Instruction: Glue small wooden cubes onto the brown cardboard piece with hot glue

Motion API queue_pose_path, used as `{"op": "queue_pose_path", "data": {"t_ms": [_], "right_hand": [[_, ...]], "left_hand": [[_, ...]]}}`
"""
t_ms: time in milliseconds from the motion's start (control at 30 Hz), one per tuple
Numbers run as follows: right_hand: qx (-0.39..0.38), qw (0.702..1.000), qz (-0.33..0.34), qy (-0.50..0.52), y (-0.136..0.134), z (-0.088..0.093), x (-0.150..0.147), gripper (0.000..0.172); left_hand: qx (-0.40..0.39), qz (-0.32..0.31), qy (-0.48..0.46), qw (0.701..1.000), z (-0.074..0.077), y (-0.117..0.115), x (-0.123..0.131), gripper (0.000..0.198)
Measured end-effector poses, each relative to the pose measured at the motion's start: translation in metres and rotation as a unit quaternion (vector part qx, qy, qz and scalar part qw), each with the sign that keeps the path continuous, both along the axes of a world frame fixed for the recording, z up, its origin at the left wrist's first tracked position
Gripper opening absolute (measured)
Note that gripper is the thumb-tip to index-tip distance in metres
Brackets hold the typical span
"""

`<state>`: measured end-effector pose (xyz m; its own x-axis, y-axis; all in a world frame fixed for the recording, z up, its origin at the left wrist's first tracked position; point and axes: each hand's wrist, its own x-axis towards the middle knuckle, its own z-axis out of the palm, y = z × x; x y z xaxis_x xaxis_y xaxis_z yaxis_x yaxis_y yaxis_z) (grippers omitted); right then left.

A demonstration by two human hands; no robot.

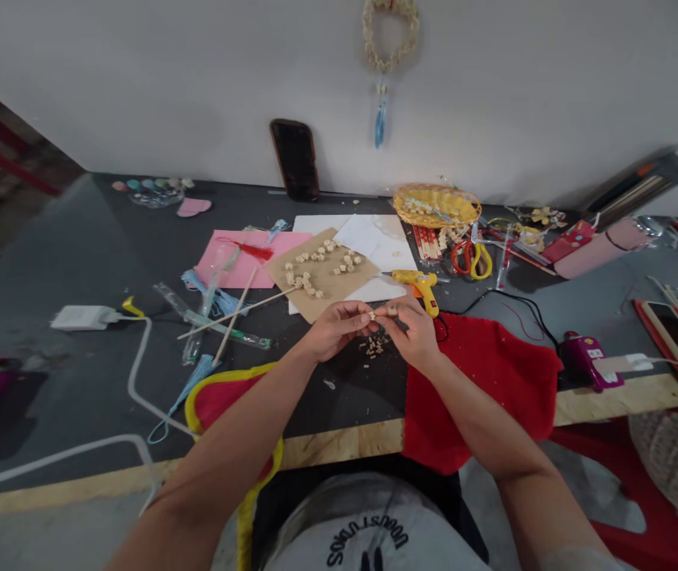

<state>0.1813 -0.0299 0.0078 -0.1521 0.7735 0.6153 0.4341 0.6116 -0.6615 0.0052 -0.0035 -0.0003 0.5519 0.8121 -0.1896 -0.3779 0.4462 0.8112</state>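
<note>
My left hand (339,325) and my right hand (413,329) meet above the dark table (94,262), fingertips pinched together on small pale wooden beads (381,313). Just below the hands a little heap of loose beads (374,346) lies on the table. Behind them, a brown card sheet (322,274) carries several more bead clusters. A yellow glue gun (415,283) lies just beyond my right hand. A red cloth (493,373) spreads under my right wrist.
Wooden sticks (235,313), blue tassels and clear wrappers lie to the left, with a pink paper (243,258). A woven basket (437,206), scissors (470,258), a phone against the wall (295,159), a white charger (82,317) and a purple device (585,357) stand around.
</note>
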Motion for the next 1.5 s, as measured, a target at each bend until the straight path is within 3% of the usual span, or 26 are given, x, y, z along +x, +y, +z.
{"op": "queue_pose_path", "data": {"t_ms": [767, 933, 1133, 1267, 1500], "right_hand": [[0.000, 0.998, 0.011, -0.057, 0.000, -0.003, 0.003, 0.010], [-0.014, 0.999, 0.021, -0.031, 0.000, 0.000, 0.007, 0.010], [-0.055, 0.997, 0.043, -0.013, 0.000, 0.001, 0.011, 0.024], [-0.042, 0.997, 0.062, -0.034, 0.000, -0.004, 0.008, 0.023], [-0.033, 0.998, 0.023, -0.048, 0.002, -0.010, 0.007, 0.018]], "left_hand": [[0.008, 0.005, 0.011, 1.000, -0.002, 0.000, -0.001, 0.027], [0.001, 0.011, 0.005, 1.000, -0.001, 0.000, -0.001, 0.027], [0.004, 0.005, 0.002, 1.000, -0.003, 0.000, -0.001, 0.026], [0.006, -0.003, 0.013, 1.000, -0.006, 0.000, 0.000, 0.027], [0.015, -0.010, 0.028, 0.999, -0.003, 0.000, 0.000, 0.031]]}}
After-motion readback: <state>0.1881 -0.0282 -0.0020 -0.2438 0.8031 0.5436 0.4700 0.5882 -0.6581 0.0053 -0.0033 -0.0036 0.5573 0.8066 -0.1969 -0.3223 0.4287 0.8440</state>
